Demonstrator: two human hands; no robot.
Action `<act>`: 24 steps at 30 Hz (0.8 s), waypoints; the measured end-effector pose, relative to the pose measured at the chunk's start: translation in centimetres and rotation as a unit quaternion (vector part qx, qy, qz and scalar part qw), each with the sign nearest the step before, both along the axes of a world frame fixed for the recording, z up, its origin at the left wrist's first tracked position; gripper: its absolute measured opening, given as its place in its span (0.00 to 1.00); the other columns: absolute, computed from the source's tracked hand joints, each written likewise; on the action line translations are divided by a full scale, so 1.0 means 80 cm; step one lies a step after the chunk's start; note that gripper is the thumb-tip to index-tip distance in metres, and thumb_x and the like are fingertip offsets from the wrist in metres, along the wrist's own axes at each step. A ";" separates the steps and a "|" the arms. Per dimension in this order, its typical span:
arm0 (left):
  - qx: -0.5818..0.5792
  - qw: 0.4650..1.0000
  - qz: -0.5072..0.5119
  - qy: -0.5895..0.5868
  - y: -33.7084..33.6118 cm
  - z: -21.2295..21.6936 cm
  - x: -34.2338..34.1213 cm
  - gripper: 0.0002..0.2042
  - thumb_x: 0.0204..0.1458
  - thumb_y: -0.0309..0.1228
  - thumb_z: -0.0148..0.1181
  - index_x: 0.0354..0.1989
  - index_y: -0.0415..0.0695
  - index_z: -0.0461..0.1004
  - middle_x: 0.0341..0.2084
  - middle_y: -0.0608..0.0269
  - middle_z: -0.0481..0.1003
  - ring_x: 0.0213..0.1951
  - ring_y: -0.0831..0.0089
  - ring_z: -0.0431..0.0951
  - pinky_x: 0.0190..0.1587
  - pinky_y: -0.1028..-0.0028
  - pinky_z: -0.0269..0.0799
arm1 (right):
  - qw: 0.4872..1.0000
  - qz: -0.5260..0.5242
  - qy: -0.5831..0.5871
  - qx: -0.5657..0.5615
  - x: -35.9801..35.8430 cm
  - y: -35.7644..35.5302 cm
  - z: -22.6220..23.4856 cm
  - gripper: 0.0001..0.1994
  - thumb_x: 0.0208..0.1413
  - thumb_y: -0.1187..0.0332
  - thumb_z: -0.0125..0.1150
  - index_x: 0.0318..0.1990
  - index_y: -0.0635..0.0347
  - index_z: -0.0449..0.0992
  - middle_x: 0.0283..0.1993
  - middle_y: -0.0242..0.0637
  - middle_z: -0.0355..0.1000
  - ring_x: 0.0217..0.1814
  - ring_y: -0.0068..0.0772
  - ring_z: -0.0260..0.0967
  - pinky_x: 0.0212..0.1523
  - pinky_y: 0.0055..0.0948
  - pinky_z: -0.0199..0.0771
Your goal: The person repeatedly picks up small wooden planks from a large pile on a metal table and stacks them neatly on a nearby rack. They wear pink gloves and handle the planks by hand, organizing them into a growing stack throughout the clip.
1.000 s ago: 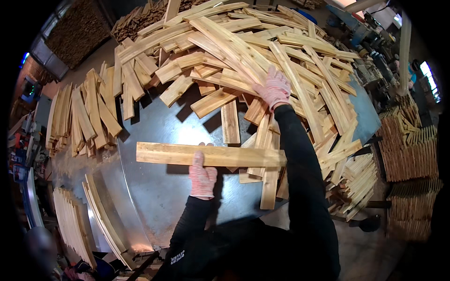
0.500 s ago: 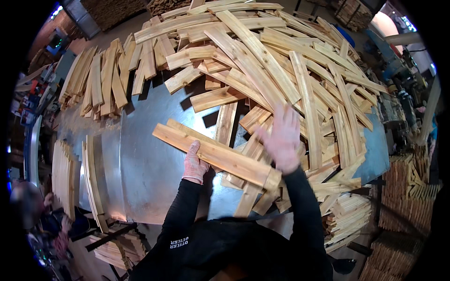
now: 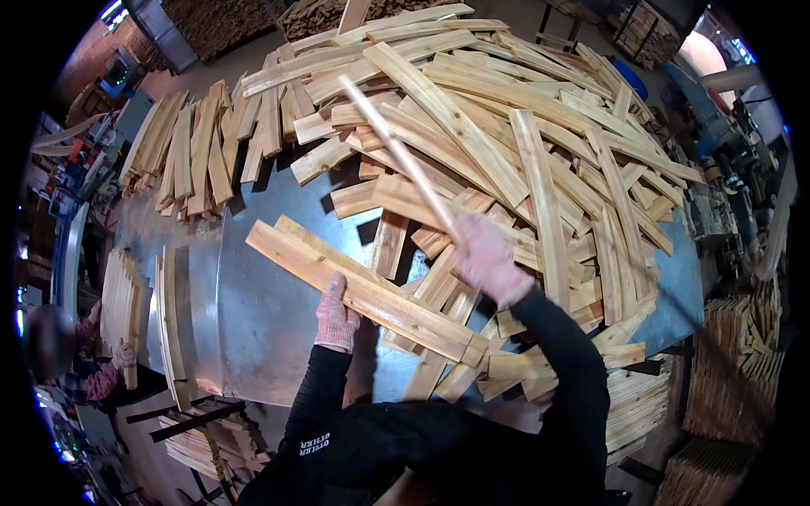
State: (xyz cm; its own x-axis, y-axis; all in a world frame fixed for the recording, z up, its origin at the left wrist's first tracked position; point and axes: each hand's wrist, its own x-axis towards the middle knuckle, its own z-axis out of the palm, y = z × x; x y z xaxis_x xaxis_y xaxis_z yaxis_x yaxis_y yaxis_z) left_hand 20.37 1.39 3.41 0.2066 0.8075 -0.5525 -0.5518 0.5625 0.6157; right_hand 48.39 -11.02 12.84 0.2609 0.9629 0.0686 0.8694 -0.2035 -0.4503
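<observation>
While the left hand [image 3: 338, 324], in a pink-flecked knit glove, grasps a pair of wooden boards [image 3: 363, 291] just in front of the heap of loose boards [image 3: 460, 131], its thumb lies across their upper side. From where I stand, the two lie lengthwise against each other with their ends staggered, slanting so that the right-hand end reaches over the near edge of the heap; whether that end rests on anything, I cannot tell. The right hand [image 3: 488, 260], gloved alike, is closed around the near end of a single board [image 3: 397, 152], which shows nearly edge-on and blurred. It slants away to the left, above the heap; I cannot make out whether it touches the boards beneath.

In front of the heap spreads the bare metal of the bench [image 3: 278, 312]. To the left of the heap a looser row of boards [image 3: 198, 156] lies side by side, and nearer than that row, also left of the heap, stand a few long boards [image 3: 171, 325] and a close-set stack of pale boards [image 3: 118, 304], with a co-worker's hand [image 3: 124, 354] at its edge. Right of the heap, off the bench, rise tall stacks of slats [image 3: 726, 363].
</observation>
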 end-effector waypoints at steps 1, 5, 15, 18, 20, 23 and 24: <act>-0.019 1.000 0.018 -0.010 0.001 0.006 0.001 0.27 0.61 0.43 0.60 0.65 0.45 0.64 0.59 0.56 0.71 0.60 0.57 0.71 0.65 0.53 0.67 | 0.996 0.078 0.013 0.039 -0.023 -0.011 -0.012 0.27 0.53 0.64 0.60 0.63 0.58 0.67 0.49 0.48 0.72 0.52 0.51 0.70 0.52 0.40 0.74; 0.049 0.986 -0.004 -0.159 -0.001 0.006 -0.010 0.34 0.59 0.54 0.57 0.67 0.46 0.59 0.64 0.56 0.66 0.64 0.56 0.67 0.66 0.50 0.65 | 0.958 0.245 0.094 -0.113 -0.089 -0.041 0.066 0.24 0.56 0.61 0.58 0.61 0.57 0.71 0.47 0.45 0.73 0.51 0.50 0.71 0.51 0.40 0.74; -0.046 0.997 -0.017 -0.063 -0.002 0.008 0.007 0.22 0.59 0.30 0.61 0.61 0.43 0.66 0.56 0.56 0.73 0.58 0.57 0.73 0.63 0.53 0.69 | 0.984 -0.171 -0.036 -0.022 0.097 0.081 0.000 0.44 0.46 0.49 0.69 0.70 0.52 0.59 0.64 0.52 0.64 0.65 0.54 0.63 0.61 0.50 0.66; 0.017 0.999 0.020 -0.038 -0.003 -0.001 -0.003 0.31 0.60 0.39 0.62 0.69 0.45 0.58 0.64 0.54 0.66 0.65 0.57 0.66 0.69 0.53 0.62 | 0.996 -0.012 0.062 -0.060 -0.015 0.035 0.041 0.42 0.47 0.49 0.67 0.70 0.50 0.59 0.61 0.52 0.65 0.61 0.56 0.65 0.59 0.50 0.68; 0.041 0.970 -0.080 -0.228 0.010 -0.013 -0.010 0.31 0.59 0.40 0.63 0.68 0.44 0.59 0.64 0.54 0.66 0.65 0.58 0.65 0.68 0.53 0.62 | 0.989 0.060 0.037 -0.132 -0.070 -0.019 0.050 0.40 0.50 0.45 0.64 0.70 0.50 0.60 0.61 0.51 0.65 0.60 0.56 0.66 0.60 0.49 0.68; 0.038 0.982 -0.056 -0.175 0.000 -0.015 -0.021 0.27 0.57 0.36 0.63 0.63 0.43 0.64 0.60 0.55 0.69 0.63 0.58 0.68 0.67 0.52 0.64 | 0.990 0.103 -0.048 0.082 -0.077 -0.069 0.034 0.35 0.54 0.43 0.60 0.62 0.58 0.71 0.57 0.47 0.69 0.60 0.52 0.66 0.60 0.48 0.66; 0.037 0.994 -0.024 -0.104 0.002 -0.012 -0.015 0.25 0.56 0.34 0.63 0.62 0.42 0.66 0.59 0.55 0.70 0.62 0.58 0.69 0.66 0.52 0.65 | 0.989 0.017 -0.086 0.118 -0.047 -0.072 0.013 0.36 0.53 0.45 0.63 0.62 0.65 0.69 0.58 0.48 0.69 0.60 0.50 0.67 0.61 0.47 0.64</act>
